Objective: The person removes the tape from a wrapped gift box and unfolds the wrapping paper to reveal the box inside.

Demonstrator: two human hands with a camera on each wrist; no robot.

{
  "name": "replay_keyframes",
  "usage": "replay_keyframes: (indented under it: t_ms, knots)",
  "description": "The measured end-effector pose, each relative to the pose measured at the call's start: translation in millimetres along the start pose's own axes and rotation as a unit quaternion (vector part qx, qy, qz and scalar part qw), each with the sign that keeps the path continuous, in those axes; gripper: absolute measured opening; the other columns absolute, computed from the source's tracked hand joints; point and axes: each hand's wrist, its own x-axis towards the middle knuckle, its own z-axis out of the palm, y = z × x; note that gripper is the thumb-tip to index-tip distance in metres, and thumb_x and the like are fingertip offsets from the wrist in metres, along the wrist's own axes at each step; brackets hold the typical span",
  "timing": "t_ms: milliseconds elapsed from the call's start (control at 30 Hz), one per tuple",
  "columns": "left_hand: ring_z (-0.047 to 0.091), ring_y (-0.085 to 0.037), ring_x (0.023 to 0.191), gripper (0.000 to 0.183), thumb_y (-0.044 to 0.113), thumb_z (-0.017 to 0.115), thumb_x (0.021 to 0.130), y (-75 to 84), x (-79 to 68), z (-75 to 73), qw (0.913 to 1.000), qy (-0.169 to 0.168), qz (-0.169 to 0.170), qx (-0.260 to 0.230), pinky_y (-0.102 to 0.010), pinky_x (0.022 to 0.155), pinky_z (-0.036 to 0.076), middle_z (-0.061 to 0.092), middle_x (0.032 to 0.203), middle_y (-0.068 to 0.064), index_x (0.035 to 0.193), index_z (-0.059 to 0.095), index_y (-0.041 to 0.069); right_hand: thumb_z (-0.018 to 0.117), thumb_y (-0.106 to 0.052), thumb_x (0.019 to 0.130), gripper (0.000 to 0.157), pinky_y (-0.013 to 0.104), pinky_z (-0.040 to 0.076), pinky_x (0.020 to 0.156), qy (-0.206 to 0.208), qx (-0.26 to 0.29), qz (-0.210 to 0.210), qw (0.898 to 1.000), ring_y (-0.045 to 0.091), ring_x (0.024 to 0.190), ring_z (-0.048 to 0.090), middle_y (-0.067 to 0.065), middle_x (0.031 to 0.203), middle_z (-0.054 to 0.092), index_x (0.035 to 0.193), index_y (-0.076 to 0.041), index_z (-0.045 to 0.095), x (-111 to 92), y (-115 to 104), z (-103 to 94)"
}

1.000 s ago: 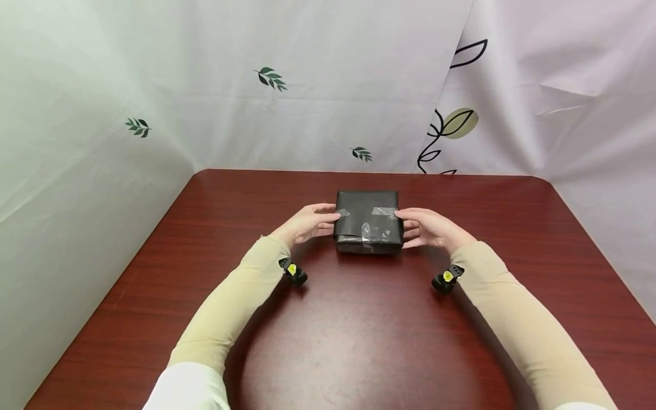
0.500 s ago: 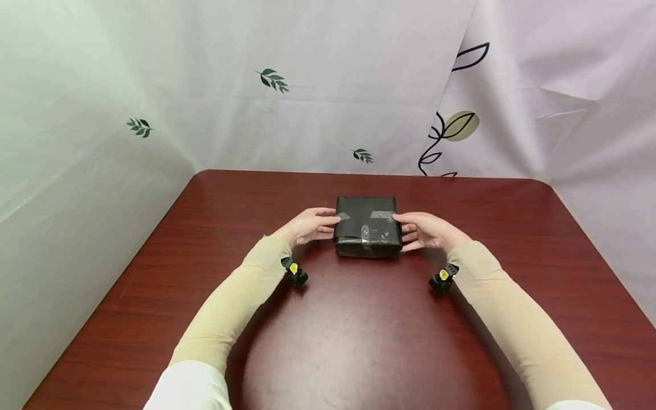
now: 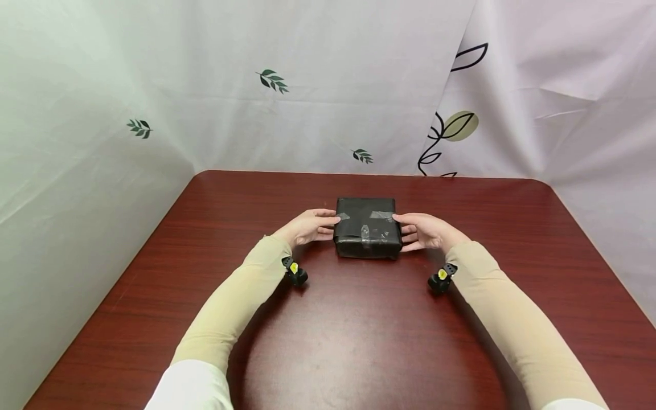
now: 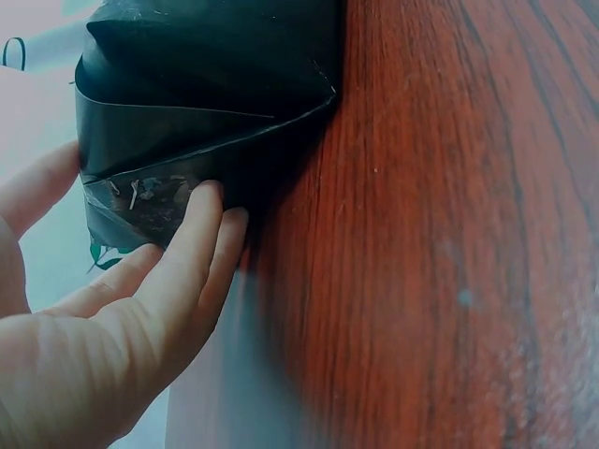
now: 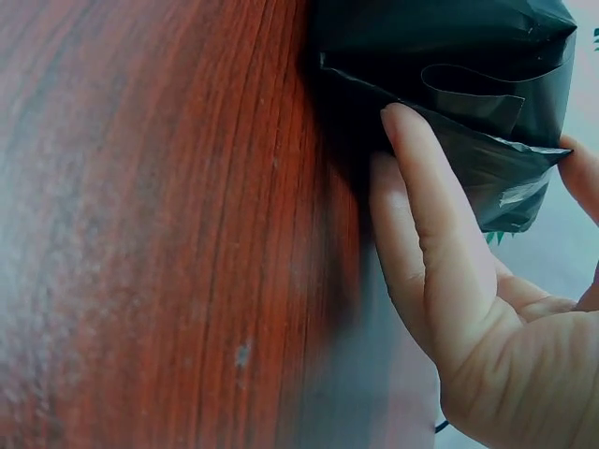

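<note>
A black-wrapped package (image 3: 366,225) with strips of clear tape lies toward the back of the table, between both hands. My left hand (image 3: 309,226) holds its left side, thumb at the top edge and the other fingers against the side wall. In the left wrist view, the fingertips (image 4: 204,198) rest on a taped, folded end of the wrapping. On the opposite side, my right hand (image 3: 429,230) holds the package the same way, thumb on the top edge. The right wrist view shows its fingers (image 5: 426,173) against a folded flap; the package's underside is hidden.
The reddish-brown wooden table (image 3: 333,341) reaches back to a white curtain (image 3: 215,102) printed with leaves. More white cloth hangs at the left and right sides. Each wrist carries a small black camera on a strap.
The package has shifted slightly down and toward me in the head view, its front face now showing a little more. Both hands moved along with it; during the last half second they are nearly still.
</note>
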Motion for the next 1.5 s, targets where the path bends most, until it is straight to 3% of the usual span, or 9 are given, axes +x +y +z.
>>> replay_keyframes:
  t_ms: [333, 600, 733, 900, 1033, 1167, 1333, 1400, 1500]
  knots:
    - [0.040, -0.039, 0.132, 0.055, 0.011, 0.047, 0.099, -0.4, -0.2, -2.3, 1.0000, -0.004, 0.004, -0.006, -0.047, 0.105, 0.038, 0.035, 0.148, -0.021, 0.148, 0.025, 0.002, 0.048, -0.034, 0.098, 0.041, 0.036, 0.055, 0.082, 0.018, 0.001, -0.003, 1.000, 0.026, 0.106, 0.051, 0.028, 0.144, 0.028, 0.127, -0.008, 0.036, -2, 1, 1.2]
    - [0.043, -0.035, 0.129, 0.051, 0.010, 0.045, 0.100, 11.7, -10.5, -2.3, 0.9988, 0.021, 0.031, -0.030, -0.046, 0.105, 0.038, 0.036, 0.145, -0.023, 0.146, 0.027, -0.001, 0.049, -0.032, 0.098, 0.027, 0.033, 0.055, 0.083, 0.033, 0.016, -0.025, 0.999, 0.025, 0.114, 0.047, 0.025, 0.144, 0.031, 0.117, -0.014, 0.043, -6, -2, -4.5]
    - [0.044, -0.033, 0.129, 0.052, 0.011, 0.050, 0.098, 18.9, -16.2, 3.2, 0.9966, 0.054, 0.063, -0.001, -0.045, 0.105, 0.039, 0.039, 0.143, -0.020, 0.145, 0.031, 0.000, 0.050, -0.028, 0.098, 0.027, 0.030, 0.054, 0.083, 0.051, 0.030, -0.047, 0.997, 0.018, 0.107, 0.052, 0.022, 0.142, 0.034, 0.118, -0.012, 0.043, -10, -6, -7.9]
    - [0.049, -0.031, 0.125, 0.048, 0.018, 0.058, 0.094, 23.0, -18.6, 20.9, 0.9839, 0.093, 0.128, 0.084, -0.041, 0.103, 0.042, 0.047, 0.136, -0.019, 0.137, 0.044, 0.002, 0.052, -0.023, 0.097, 0.019, 0.025, 0.054, 0.078, 0.063, 0.038, -0.078, 0.994, 0.007, 0.089, 0.060, 0.006, 0.114, 0.053, 0.111, -0.011, 0.047, -15, -13, -10.1]
    - [0.050, -0.027, 0.125, 0.046, 0.024, 0.063, 0.091, 20.8, -20.0, 34.8, 0.9485, 0.114, 0.180, 0.234, -0.038, 0.103, 0.041, 0.052, 0.134, -0.015, 0.132, 0.053, 0.005, 0.052, -0.020, 0.097, 0.011, 0.023, 0.053, 0.076, 0.056, 0.035, -0.100, 0.993, 0.007, 0.086, 0.060, -0.002, 0.098, 0.060, 0.106, -0.013, 0.050, -17, -21, -6.6]
    - [0.043, -0.027, 0.131, 0.049, 0.028, 0.064, 0.090, 16.8, -22.5, 43.4, 0.8888, 0.106, 0.215, 0.391, -0.038, 0.108, 0.035, 0.048, 0.139, -0.014, 0.133, 0.053, 0.005, 0.052, -0.019, 0.097, 0.012, 0.022, 0.052, 0.075, 0.057, 0.004, -0.116, 0.992, 0.005, 0.081, 0.061, -0.005, 0.093, 0.062, 0.107, -0.011, 0.052, -17, -29, -0.7]
    - [0.027, -0.030, 0.142, 0.056, 0.033, 0.063, 0.091, 11.7, -23.1, 48.8, 0.8214, 0.066, 0.217, 0.523, -0.040, 0.115, 0.025, 0.036, 0.149, -0.017, 0.137, 0.049, 0.004, 0.056, -0.020, 0.095, 0.024, 0.025, 0.050, 0.082, 0.085, -0.094, -0.124, 0.984, 0.006, 0.080, 0.058, -0.004, 0.094, 0.059, 0.113, -0.004, 0.052, -13, -40, 10.0]
    - [0.023, -0.031, 0.143, 0.057, 0.035, 0.061, 0.092, 10.0, -22.9, 49.5, 0.8038, 0.056, 0.213, 0.553, -0.041, 0.116, 0.022, 0.033, 0.151, -0.016, 0.139, 0.048, 0.005, 0.058, -0.021, 0.094, 0.029, 0.026, 0.050, 0.084, 0.094, -0.147, -0.118, 0.978, 0.008, 0.084, 0.057, -0.001, 0.097, 0.058, 0.114, -0.001, 0.053, -10, -44, 16.2]
    - [0.021, -0.031, 0.144, 0.054, 0.036, 0.058, 0.093, 8.5, -22.5, 49.7, 0.7894, 0.047, 0.212, 0.574, -0.042, 0.116, 0.022, 0.031, 0.152, -0.016, 0.139, 0.049, 0.010, 0.061, -0.022, 0.092, 0.031, 0.027, 0.049, 0.081, 0.109, -0.239, -0.108, 0.959, 0.012, 0.085, 0.055, 0.002, 0.096, 0.058, 0.111, 0.001, 0.058, -5, -49, 25.5]
